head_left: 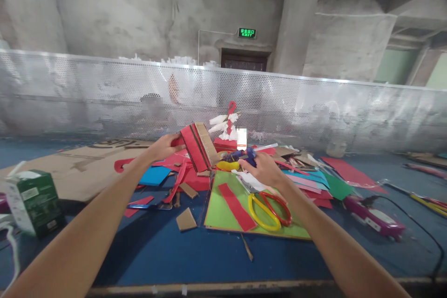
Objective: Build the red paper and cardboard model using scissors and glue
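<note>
Worktop [157, 256] here is blue and honestly a mess. Nearest bit is a loose cardboard scrap [186, 220], and to its right there's a lime green sheet [218, 212] with a red strip [237, 207] lying on it, plus scissors [251, 205] with one yellow loop and one red. Off to the left stands a green-and-white carton [38, 202], and over on the right there's a purple device [375, 219] with a dark cable.

A bit farther in, the left hand [166, 145] is pinching a red-faced cardboard block [195, 146] by its left side, tilted, up over the paper clutter. The right hand [265, 170] is wrapped round a blue glue gun [250, 153], tip aimed left, right by the block's bare cardboard side. Can't tell if they're touching.

Behind that sits a decoration [223, 125] with white petals and a red loop, then a perforated metal panel [104, 98], and way back a green exit sign [247, 33] on the concrete wall [139, 14].
</note>
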The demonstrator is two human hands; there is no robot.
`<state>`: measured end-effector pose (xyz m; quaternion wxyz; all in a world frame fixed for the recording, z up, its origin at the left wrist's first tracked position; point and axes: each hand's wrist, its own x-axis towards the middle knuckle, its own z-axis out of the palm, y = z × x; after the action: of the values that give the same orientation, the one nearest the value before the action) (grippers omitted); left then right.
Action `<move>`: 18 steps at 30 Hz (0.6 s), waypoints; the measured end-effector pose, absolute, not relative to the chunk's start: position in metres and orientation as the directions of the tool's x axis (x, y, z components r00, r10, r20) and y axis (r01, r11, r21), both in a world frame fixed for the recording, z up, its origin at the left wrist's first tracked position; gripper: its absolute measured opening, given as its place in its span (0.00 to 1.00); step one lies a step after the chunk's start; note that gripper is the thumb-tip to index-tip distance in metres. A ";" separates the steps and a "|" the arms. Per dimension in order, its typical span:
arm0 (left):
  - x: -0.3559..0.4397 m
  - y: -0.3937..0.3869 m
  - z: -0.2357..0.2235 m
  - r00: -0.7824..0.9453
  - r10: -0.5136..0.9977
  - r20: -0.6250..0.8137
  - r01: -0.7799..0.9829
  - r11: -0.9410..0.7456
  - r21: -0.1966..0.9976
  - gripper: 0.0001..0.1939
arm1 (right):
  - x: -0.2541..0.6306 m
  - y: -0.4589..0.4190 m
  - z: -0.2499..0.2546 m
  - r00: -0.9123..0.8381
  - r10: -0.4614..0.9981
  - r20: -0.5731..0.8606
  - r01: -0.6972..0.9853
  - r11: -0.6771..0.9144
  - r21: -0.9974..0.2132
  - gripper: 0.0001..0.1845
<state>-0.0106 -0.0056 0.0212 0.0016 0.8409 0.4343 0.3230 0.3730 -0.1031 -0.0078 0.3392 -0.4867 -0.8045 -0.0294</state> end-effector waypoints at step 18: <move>-0.010 -0.009 0.022 0.447 0.733 0.513 0.730 -0.630 0.265 0.29 | 0.379 -0.105 -0.005 -0.385 0.736 0.558 0.733 0.610 -0.300 0.23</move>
<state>-0.0099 -0.0093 0.0220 0.0028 0.8505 0.4300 0.3028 0.3791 -0.1047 -0.0055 0.3361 -0.4413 -0.8320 0.0017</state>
